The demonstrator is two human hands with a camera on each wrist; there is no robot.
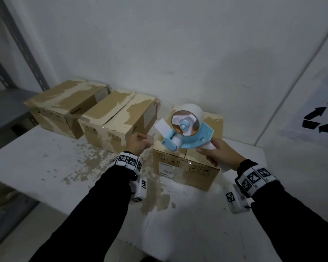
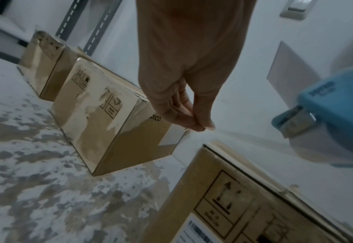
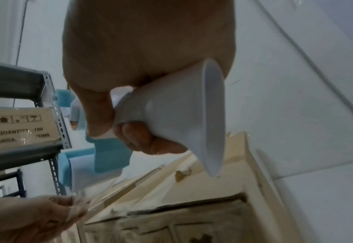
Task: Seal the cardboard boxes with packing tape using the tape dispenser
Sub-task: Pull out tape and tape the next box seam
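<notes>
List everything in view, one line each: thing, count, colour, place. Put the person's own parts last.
cardboard boxes: three, tan with pale torn patches, on the table; far-left box, middle box, nearest box below the dispenser
tape dispenser: one, light blue with a white handle, held above the nearest box
tape strip: one, clear, stretched from the dispenser to the left fingertips
table: one, white with worn grey patches
metal shelving: grey, to the left, holding a printed carton
recycling sign: one, black arrows on white, at right
left hand: pinches the tape end
right hand: grips the dispenser handle
wrist bands: two, white with black markers
</notes>
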